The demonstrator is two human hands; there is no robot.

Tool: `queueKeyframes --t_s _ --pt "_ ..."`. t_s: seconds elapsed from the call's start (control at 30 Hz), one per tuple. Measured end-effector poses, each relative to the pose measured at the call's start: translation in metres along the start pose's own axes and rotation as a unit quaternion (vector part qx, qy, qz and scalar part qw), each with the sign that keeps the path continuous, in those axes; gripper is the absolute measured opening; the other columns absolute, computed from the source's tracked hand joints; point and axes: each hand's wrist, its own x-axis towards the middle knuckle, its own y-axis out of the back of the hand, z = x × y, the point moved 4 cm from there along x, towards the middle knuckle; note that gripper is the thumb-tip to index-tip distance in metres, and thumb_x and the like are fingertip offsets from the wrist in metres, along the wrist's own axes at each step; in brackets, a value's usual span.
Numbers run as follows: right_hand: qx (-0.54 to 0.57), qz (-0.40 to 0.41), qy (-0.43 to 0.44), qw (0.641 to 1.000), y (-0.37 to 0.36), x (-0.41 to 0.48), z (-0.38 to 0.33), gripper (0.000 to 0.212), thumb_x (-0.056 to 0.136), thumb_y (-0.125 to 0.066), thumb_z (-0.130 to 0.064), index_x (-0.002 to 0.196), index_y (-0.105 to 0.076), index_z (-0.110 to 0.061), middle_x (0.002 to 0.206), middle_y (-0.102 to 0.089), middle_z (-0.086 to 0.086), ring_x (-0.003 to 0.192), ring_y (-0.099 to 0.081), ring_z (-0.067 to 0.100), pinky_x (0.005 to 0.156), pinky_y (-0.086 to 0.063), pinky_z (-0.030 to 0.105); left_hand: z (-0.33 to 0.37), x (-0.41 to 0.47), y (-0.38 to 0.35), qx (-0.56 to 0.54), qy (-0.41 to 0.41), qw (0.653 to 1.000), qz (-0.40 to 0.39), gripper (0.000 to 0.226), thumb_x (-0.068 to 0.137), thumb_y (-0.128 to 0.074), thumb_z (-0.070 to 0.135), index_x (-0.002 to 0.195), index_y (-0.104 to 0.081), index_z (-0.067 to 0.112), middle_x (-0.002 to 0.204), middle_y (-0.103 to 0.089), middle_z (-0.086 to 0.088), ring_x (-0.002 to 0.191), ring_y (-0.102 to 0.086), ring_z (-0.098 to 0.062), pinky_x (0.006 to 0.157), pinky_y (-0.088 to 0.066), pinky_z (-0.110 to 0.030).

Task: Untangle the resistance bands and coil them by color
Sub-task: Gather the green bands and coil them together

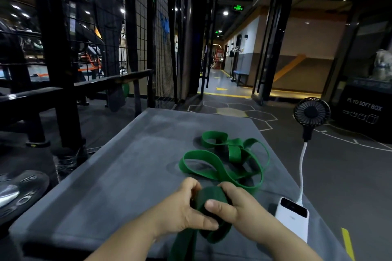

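Note:
A green resistance band (224,159) lies in loose tangled loops on the grey padded surface (118,167), right of its middle. Its near end is wound into a small coil (210,197) between my hands. My left hand (182,212) grips the coil from the left, thumb under it. My right hand (237,205) holds it from the right, thumb pressed on the front of the coil. A flat length of the same band (182,246) hangs down from the coil over the near edge. No band of another colour is in view.
A white power bank (293,218) lies at the pad's right edge, its white cable rising to a small black fan (311,112). A black rack and wire mesh (89,48) stand at the left, weight plates (19,193) on the floor, a black plyo box (364,110) at the right.

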Motion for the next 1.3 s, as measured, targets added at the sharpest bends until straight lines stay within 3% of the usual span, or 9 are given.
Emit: queueKeyframes --t_s 0.2,0.37,0.5,0.6,0.67,0.77,0.93,1.17,1.3 --pt "0.148 0.094 -0.029 0.984 -0.005 -0.005 0.001 0.063 0.066 -0.066 -0.066 0.095 -0.063 -0.011 0.088 -0.07 0.004 0.09 -0.066 0.019 0.083 -0.051 0.036 -0.019 -0.004 -0.015 -0.052 -0.023 0.998 0.003 0.095 0.051 -0.093 0.025 0.132 -0.045 0.023 0.126 -0.064 0.003 0.12 -0.058 -0.012 0.104 -0.046 -0.036" --pt "0.343 0.146 -0.089 0.924 -0.012 -0.003 0.007 0.054 0.068 -0.068 -0.051 0.103 -0.068 -0.009 0.101 -0.074 0.008 0.102 -0.068 0.022 0.094 -0.051 0.04 -0.012 -0.003 -0.013 -0.188 -0.068 0.973 0.113 0.078 0.044 -0.086 0.02 0.113 -0.055 -0.001 0.097 -0.075 -0.008 0.091 -0.07 -0.016 0.072 -0.053 -0.022" --pt "0.37 0.076 -0.117 0.919 -0.006 -0.002 0.005 0.054 0.071 -0.072 -0.044 0.111 -0.067 -0.008 0.109 -0.073 0.009 0.105 -0.069 0.022 0.094 -0.051 0.038 -0.002 -0.006 0.007 -0.104 -0.072 0.982 0.142 0.072 0.048 -0.085 0.042 0.107 -0.062 0.008 0.095 -0.075 -0.004 0.092 -0.069 -0.017 0.081 -0.054 -0.03" --pt "0.302 0.049 -0.118 0.945 0.006 -0.003 0.011 0.071 0.055 -0.085 -0.053 0.117 -0.065 -0.024 0.118 -0.068 0.003 0.108 -0.066 0.014 0.1 -0.049 0.036 0.004 -0.008 0.012 0.048 -0.064 0.992 0.093 0.048 0.063 -0.083 0.049 0.096 -0.061 0.022 0.081 -0.07 0.019 0.081 -0.062 0.002 0.076 -0.051 -0.023" --pt "0.222 0.02 -0.096 0.97 0.01 -0.005 0.007 0.066 0.053 -0.079 -0.055 0.111 -0.065 -0.027 0.11 -0.067 -0.001 0.098 -0.066 0.003 0.09 -0.051 0.023 0.005 -0.007 0.008 0.123 -0.062 0.989 0.061 0.029 0.074 -0.08 0.041 0.087 -0.058 0.027 0.073 -0.064 0.026 0.074 -0.056 0.012 0.069 -0.045 -0.014" --pt "-0.01 -0.012 -0.066 0.998 0.006 -0.003 -0.003 0.073 0.045 -0.066 -0.083 0.094 -0.062 -0.029 0.085 -0.066 -0.006 0.074 -0.058 -0.006 0.076 -0.048 0.018 0.007 -0.007 -0.003 0.127 -0.057 0.99 0.04 0.047 0.06 -0.081 0.051 0.089 -0.06 0.02 0.076 -0.063 0.015 0.075 -0.057 0.004 0.071 -0.046 -0.019" --pt "-0.112 -0.03 -0.079 0.99 0.005 0.0 0.002 0.092 0.027 -0.033 -0.106 0.082 -0.055 -0.035 0.081 -0.061 -0.011 0.073 -0.054 -0.01 0.067 -0.042 0.009 0.006 -0.005 -0.004 0.132 -0.045 0.989 0.06 0.049 0.057 -0.083 0.049 0.086 -0.057 0.02 0.077 -0.063 0.009 0.07 -0.057 0.002 0.066 -0.044 -0.018" --pt "-0.064 -0.012 -0.064 0.996 0.008 -0.003 -0.001 0.098 0.036 -0.042 -0.104 0.084 -0.06 -0.021 0.075 -0.057 -0.008 0.067 -0.053 -0.005 0.065 -0.04 0.014 0.009 -0.009 -0.001 0.153 -0.019 0.982 0.105 0.071 0.045 -0.084 0.059 0.094 -0.046 0.025 0.096 -0.062 0.004 0.079 -0.057 -0.001 0.069 -0.047 -0.019" --pt "0.106 0.029 -0.094 0.989 0.003 -0.003 0.006 0.094 0.043 -0.067 -0.089 0.1 -0.067 -0.013 0.093 -0.072 -0.002 0.091 -0.066 0.009 0.09 -0.051 0.03 0.011 -0.011 -0.006 0.055 -0.034 0.99 0.122 0.074 0.048 -0.087 0.052 0.1 -0.049 0.016 0.095 -0.065 -0.002 0.08 -0.061 -0.004 0.071 -0.05 -0.02"
